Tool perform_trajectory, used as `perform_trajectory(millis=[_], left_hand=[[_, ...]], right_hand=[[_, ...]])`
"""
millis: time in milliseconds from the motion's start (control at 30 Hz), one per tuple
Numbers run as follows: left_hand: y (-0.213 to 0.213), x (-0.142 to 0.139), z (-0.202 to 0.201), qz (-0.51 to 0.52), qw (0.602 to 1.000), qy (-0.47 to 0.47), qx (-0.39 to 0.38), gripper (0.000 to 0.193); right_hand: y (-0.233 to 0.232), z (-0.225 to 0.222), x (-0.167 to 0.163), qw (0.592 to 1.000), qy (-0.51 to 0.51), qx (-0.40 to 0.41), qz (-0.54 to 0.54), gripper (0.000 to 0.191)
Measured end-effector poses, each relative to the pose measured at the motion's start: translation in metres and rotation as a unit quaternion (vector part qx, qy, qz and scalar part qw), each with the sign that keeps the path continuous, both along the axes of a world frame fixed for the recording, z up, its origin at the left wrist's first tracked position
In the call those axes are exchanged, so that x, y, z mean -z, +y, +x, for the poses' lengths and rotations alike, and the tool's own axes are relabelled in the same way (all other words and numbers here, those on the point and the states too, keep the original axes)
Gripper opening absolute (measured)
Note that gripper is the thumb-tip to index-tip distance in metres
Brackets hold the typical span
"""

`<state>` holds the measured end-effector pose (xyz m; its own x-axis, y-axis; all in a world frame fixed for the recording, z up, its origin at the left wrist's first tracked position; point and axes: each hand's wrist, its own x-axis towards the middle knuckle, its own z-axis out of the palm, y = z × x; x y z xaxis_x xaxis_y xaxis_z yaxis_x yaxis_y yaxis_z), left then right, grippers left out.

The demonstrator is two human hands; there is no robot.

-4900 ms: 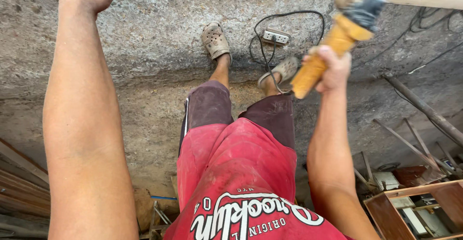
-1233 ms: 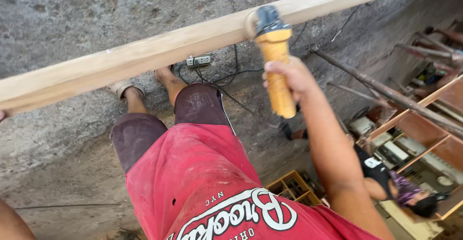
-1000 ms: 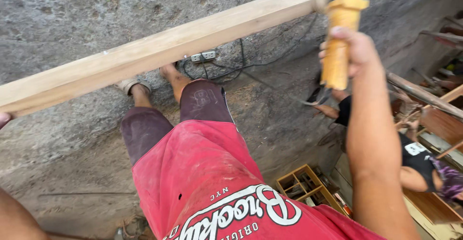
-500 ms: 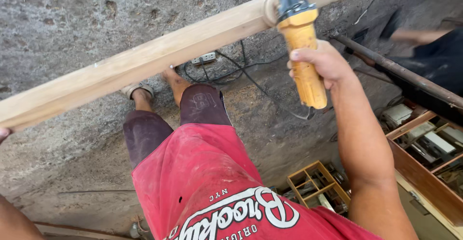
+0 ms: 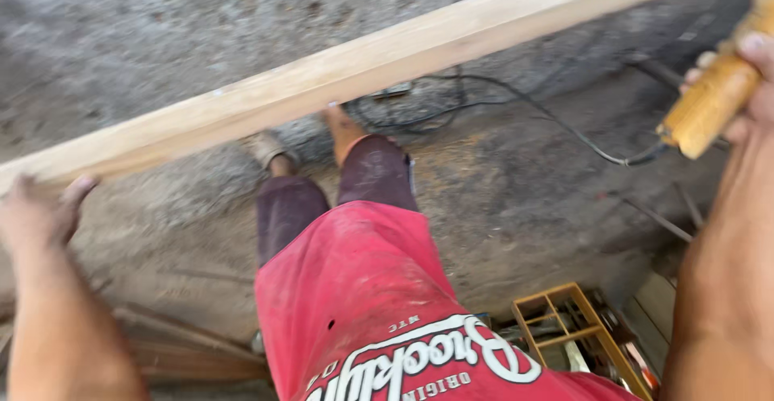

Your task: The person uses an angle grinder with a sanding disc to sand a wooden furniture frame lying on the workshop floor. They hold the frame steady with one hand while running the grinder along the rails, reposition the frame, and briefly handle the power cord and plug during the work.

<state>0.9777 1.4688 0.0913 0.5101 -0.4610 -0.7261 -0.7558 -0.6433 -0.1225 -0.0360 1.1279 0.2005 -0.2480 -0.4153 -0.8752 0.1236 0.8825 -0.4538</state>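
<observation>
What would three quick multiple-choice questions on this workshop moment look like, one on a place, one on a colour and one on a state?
1. Where is the left hand?
A. at the low end of the wooden beam
B. on the yellow crate
C. on the cable

2. What colour is the handle of the power tool?
A. blue
B. yellow-orange
C. white

3. How does the right hand stand?
A. open and flat
B. closed round the tool's handle
C. resting on the floor

Answers: 1 A, the hand lies against the beam's lower end. 2 B, the handle shows yellow-orange. 3 B, the fingers wrap the handle.
</observation>
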Motion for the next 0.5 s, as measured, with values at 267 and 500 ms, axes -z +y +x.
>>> perform_trajectory(millis=[267, 500], left_hand=[[-0.033, -0.022, -0.033, -0.085, 0.994, -0.029, -0.058, 0.090], [-0.046, -0.067, -0.006, -0.020, 0.988, 0.035, -0.151, 0.046]], right_hand=[[0.133, 0.251, 0.017, 0.950, -0.072, -0.263, -0.152, 0.026], [0.181, 0.428, -0.007, 0.924, -0.116, -0.338, -0.138, 0.042]])
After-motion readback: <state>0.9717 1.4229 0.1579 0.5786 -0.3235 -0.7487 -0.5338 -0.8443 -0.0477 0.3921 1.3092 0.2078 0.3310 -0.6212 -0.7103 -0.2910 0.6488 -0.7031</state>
